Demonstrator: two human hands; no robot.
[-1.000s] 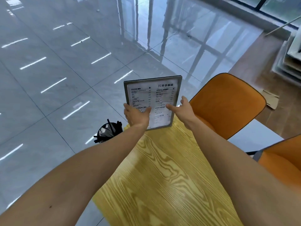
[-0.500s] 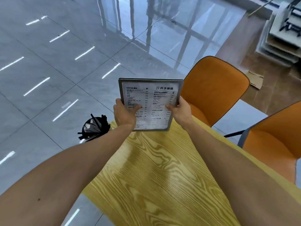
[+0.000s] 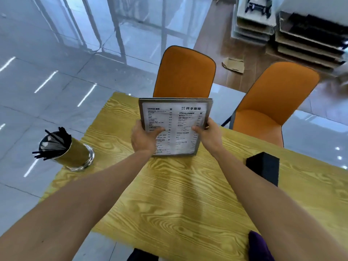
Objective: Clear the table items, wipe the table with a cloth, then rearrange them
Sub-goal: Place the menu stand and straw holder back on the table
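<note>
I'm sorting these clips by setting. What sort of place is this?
Most likely a cafe. Both hands hold a framed menu with a coffee heading, a cup of black straws stands on the wooden table, and orange chairs face it.

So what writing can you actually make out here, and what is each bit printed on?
All on the framed menu, held by the left hand and right hand:
"COFFEE": heading, left column.
"四季咖啡": title, top right.
"SPECIAL": heading, right column.
"GREEN TEA": lower right heading, only faintly legible.
Item names and prices: too small and blurred to read.
Straw jar, black block: no text visible.
</note>
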